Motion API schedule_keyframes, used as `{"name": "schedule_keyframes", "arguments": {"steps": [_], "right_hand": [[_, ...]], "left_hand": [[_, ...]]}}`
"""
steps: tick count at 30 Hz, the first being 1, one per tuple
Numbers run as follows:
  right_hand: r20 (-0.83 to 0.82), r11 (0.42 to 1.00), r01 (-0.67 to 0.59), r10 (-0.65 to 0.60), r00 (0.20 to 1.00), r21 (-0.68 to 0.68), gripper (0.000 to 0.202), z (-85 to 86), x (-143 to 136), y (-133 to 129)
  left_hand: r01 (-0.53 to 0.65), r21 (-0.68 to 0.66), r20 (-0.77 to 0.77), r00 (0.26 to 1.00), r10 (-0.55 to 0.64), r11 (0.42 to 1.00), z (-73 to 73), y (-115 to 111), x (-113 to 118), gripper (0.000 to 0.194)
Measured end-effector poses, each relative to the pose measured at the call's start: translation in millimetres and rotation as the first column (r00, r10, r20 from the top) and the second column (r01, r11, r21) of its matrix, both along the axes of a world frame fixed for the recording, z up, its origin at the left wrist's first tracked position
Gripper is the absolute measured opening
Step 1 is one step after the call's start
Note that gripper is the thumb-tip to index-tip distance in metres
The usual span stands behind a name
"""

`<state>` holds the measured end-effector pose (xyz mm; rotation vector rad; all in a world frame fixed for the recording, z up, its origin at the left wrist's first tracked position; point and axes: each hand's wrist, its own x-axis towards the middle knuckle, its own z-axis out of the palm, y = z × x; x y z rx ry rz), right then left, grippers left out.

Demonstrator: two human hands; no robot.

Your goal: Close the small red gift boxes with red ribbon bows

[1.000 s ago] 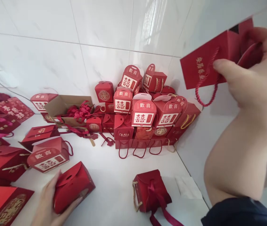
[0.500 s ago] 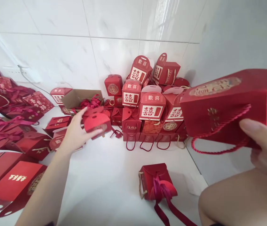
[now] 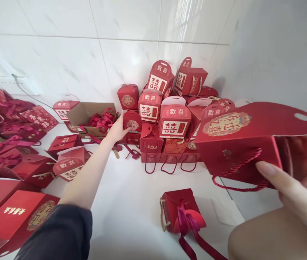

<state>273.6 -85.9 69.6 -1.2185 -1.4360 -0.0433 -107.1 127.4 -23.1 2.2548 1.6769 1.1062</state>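
Far ahead, my left hand (image 3: 119, 129) grips a small red gift box (image 3: 133, 125) with a round gold emblem. Its thumb lies across the front, and the box rests against the stacked boxes. At the right, my right hand (image 3: 294, 184) holds a larger red gift box (image 3: 213, 155) lying on its side in the air. That box has a gold emblem, a twisted red cord handle and a raised end flap with a hole. On the white surface between my arms sits a red box (image 3: 177, 206) tied with a dark red ribbon (image 3: 184, 224).
Stacked red boxes (image 3: 175, 124) stand against the tiled wall (image 3: 132, 21). An open cardboard carton (image 3: 73, 115) holds red ribbons (image 3: 103, 119). More red boxes (image 3: 15, 213) crowd the left side. A white tissue (image 3: 226, 211) and my bare knee (image 3: 267, 234) are at the lower right.
My left hand has carried the small box forward and right to the stack. The larger box in my right hand has shifted left and lower, and its end flap now shows.
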Motion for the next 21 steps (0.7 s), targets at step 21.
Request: {"name": "schedule_keyframes", "arguments": {"steps": [21], "right_hand": [[0.02,0.576,-0.731,0.79,0.613,-0.365,0.11,-25.9,-49.7,15.0]], "left_hand": [[0.582,-0.066,0.477,0.732,-0.487,0.81,36.5,-201.4,55.2,0.095]]}}
